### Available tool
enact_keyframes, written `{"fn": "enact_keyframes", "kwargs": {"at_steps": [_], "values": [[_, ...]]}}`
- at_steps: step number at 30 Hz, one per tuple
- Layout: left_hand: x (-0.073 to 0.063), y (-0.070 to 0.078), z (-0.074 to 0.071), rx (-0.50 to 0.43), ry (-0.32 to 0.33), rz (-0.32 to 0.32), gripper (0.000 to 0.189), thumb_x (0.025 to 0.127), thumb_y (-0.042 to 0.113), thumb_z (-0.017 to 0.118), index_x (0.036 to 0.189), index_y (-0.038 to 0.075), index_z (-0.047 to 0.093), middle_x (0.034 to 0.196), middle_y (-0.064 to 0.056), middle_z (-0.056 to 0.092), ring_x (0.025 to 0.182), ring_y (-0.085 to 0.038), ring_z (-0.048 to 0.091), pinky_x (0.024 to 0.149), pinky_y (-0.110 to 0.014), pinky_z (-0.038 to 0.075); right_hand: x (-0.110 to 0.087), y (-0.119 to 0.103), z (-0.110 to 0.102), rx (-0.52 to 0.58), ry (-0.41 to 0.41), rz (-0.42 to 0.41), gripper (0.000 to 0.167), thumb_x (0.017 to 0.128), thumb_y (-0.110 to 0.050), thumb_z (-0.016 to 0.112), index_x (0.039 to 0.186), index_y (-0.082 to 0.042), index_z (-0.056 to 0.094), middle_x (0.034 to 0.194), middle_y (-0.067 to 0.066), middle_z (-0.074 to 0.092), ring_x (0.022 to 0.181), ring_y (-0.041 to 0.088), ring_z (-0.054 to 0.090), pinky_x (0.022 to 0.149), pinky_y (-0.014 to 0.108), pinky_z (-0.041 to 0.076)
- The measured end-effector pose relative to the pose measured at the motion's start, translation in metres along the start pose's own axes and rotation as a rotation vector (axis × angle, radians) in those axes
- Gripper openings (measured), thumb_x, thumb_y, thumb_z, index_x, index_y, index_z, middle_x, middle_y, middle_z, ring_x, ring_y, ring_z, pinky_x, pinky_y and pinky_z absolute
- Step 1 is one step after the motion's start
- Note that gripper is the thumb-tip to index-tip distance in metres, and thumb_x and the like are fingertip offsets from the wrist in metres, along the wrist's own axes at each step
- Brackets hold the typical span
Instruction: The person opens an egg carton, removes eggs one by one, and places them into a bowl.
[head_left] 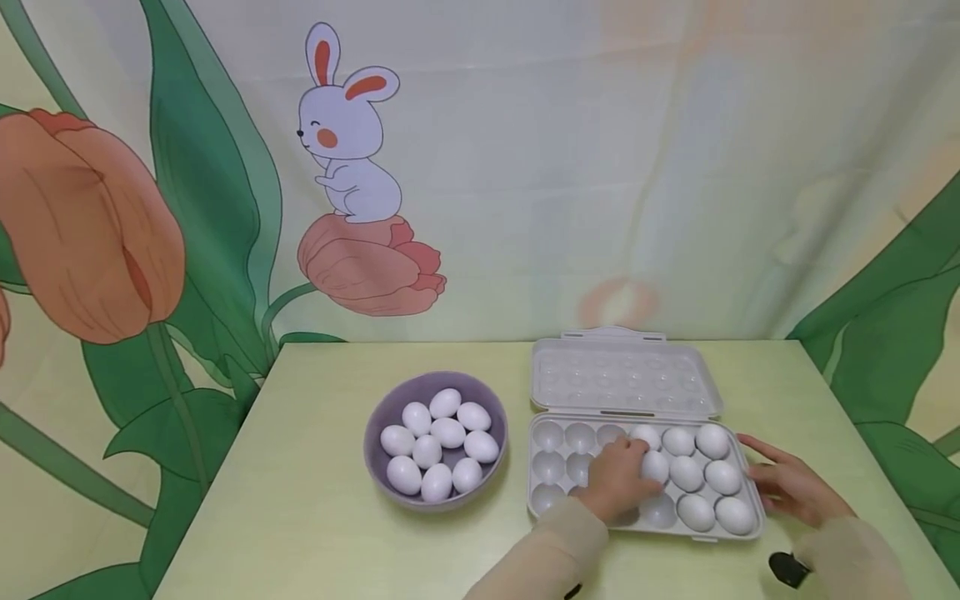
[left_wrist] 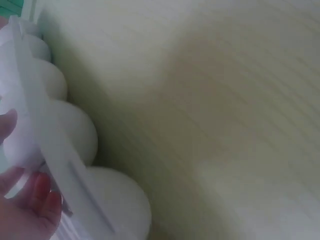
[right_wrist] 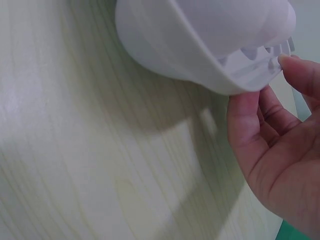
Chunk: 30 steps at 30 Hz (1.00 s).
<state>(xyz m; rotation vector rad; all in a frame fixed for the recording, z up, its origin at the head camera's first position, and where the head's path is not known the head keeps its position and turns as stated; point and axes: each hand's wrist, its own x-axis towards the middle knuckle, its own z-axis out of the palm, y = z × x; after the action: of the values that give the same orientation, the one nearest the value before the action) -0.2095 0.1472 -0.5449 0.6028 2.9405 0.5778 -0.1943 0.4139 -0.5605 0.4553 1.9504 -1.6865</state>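
A white plastic egg carton lies open with its lid folded back; white eggs fill its right columns, while the left cups are bare. My left hand reaches over the middle of the carton, its thumb and fingers around a white egg in the middle row. In the left wrist view, that hand's fingers show beside the carton's near rim, partly cut off. At the carton's right end, my right hand grips the edge, thumb at the rim and fingers against the outside, as the right wrist view shows.
To the left of the carton stands a round purple bowl with several white eggs in it. The carton's lid lies toward the back edge of the pale wooden table. A printed curtain hangs behind.
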Motion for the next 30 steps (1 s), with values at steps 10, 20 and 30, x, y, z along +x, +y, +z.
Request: {"fn": "enact_keyframes", "kwargs": {"at_steps": [10, 20, 30], "values": [[-0.001, 0.013, 0.010, 0.076, 0.130, -0.093, 0.042, 0.064, 0.047, 0.069, 0.092, 0.017, 0.060, 0.090, 0.005, 0.052, 0.077, -0.011, 0.052, 0.058, -0.022, 0.040, -0.001, -0.004, 0.002, -0.017, 0.022, 0.014, 0.075, 0.084, -0.022, 0.056, 0.142, -0.019, 0.008, 0.092, -0.005, 0.053, 0.076, 0.014, 0.050, 0.067, 0.030, 0.043], [0.000, 0.011, 0.002, -0.044, 0.133, -0.085, 0.037, 0.063, 0.042, 0.070, 0.088, 0.019, 0.055, 0.081, 0.008, 0.053, 0.071, -0.007, 0.050, 0.054, -0.020, 0.036, -0.001, -0.003, 0.004, -0.021, 0.014, 0.011, 0.076, 0.084, -0.021, 0.056, 0.142, -0.017, 0.007, 0.091, -0.006, 0.053, 0.075, 0.014, 0.051, 0.066, 0.030, 0.043], [0.009, 0.002, -0.071, -0.274, 0.056, -0.071, 0.036, 0.062, 0.032, 0.069, 0.090, 0.016, 0.052, 0.077, 0.007, 0.053, 0.063, -0.007, 0.048, 0.055, -0.017, 0.037, -0.003, -0.001, 0.002, 0.012, -0.044, -0.030, 0.076, 0.085, -0.022, 0.056, 0.142, -0.024, 0.005, 0.088, -0.009, 0.054, 0.072, 0.009, 0.051, 0.064, 0.026, 0.043]]}}
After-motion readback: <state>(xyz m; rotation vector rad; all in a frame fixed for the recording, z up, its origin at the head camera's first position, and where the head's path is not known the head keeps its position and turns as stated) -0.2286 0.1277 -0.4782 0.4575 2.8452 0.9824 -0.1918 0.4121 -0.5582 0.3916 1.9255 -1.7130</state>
